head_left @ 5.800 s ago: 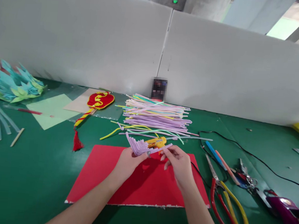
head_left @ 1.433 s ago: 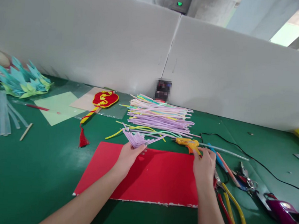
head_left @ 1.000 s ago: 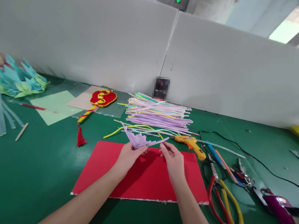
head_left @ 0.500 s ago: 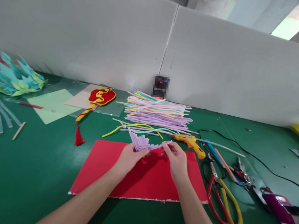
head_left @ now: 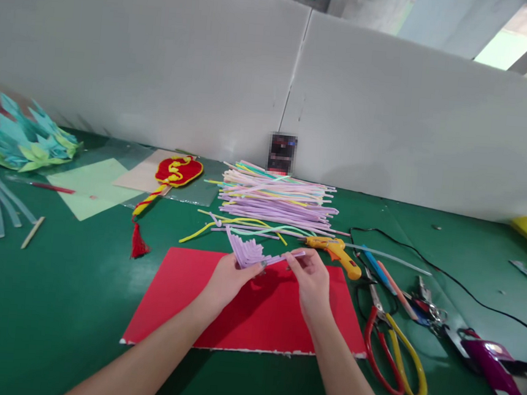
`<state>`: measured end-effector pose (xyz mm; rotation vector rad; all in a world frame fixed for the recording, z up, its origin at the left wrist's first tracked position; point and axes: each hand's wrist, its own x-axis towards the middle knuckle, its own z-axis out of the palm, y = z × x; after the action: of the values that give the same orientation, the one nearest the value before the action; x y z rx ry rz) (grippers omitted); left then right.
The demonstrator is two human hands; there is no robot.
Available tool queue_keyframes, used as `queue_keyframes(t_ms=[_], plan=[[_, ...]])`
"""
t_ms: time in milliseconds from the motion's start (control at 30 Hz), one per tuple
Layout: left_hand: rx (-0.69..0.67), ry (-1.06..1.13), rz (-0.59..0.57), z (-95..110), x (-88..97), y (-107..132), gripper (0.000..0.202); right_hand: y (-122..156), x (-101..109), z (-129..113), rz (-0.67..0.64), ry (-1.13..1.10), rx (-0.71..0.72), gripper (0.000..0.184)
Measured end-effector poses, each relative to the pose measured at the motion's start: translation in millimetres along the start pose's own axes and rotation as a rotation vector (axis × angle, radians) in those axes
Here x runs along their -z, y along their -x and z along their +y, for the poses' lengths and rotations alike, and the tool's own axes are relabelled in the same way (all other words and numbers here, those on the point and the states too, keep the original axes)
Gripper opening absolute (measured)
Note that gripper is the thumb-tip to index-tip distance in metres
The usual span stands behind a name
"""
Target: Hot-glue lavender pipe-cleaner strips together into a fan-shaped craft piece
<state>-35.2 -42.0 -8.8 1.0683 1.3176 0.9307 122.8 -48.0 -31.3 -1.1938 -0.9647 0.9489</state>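
Over a red board [head_left: 243, 319], both hands hold one piece made of bent lilac pipe cleaners [head_left: 246, 252], stepped on its left side. My left hand [head_left: 231, 281] pinches its bent lower part between thumb and fingers. With thumb and fingertips, my right hand [head_left: 309, 281] grips the pipe cleaner end that reaches out to the right. Just beyond the hands lie loose yellow, mint and lilac pipe cleaners [head_left: 243, 223]. Behind those is a thick pile of pipe cleaners [head_left: 277, 199] in lilac, pink and other pastels. The fingers' undersides are hidden.
Right of the board lie a yellow glue gun [head_left: 337, 253], red-and-yellow-handled scissors [head_left: 388, 350], pens [head_left: 389, 282] and a purple tool [head_left: 492, 371]. On the left are a red fan-shaped ornament [head_left: 178, 170], green paper [head_left: 96, 186] and teal folded paper [head_left: 29, 137]. A grey partition [head_left: 165, 60] stands behind.
Almost nothing differs. The right fingertips have shifted very slightly along the lilac strand, and its right end sits a touch lower. The left hand keeps its grip.
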Motion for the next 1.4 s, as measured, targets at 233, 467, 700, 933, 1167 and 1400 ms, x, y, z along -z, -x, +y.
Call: queue_keyframes(t_ms=[233, 467, 700, 933, 1167, 1400], plan=[[0.007, 0.021, -0.011, -0.5, 0.1, -0.7, 0.017, 0.0, 0.7, -0.5, -0.007, -0.011, -0.026, 0.022], [0.0, 0.044, -0.028, 0.5, 0.7, 0.1, 0.02, 0.1, 1.2, -3.1, -0.028, -0.061, -0.058, 0.027], [0.044, 0.093, -0.055, 1.5, -0.4, 1.6, 0.025, 2.1, 1.7, -4.2, -0.129, -0.051, -0.076, 0.033], [0.034, 0.029, -0.082, 4.1, 0.1, 2.4, 0.024, 2.6, 2.5, -2.2, -0.056, -0.018, -0.05, 0.032], [0.025, 0.037, -0.092, 4.1, 0.0, 2.2, 0.021, 2.4, 2.5, -2.0, -0.017, 0.039, -0.031, 0.027], [0.03, 0.002, -0.076, 2.9, 0.3, 0.1, 0.019, 2.0, 4.0, -0.5, -0.008, 0.033, -0.043, 0.026]])
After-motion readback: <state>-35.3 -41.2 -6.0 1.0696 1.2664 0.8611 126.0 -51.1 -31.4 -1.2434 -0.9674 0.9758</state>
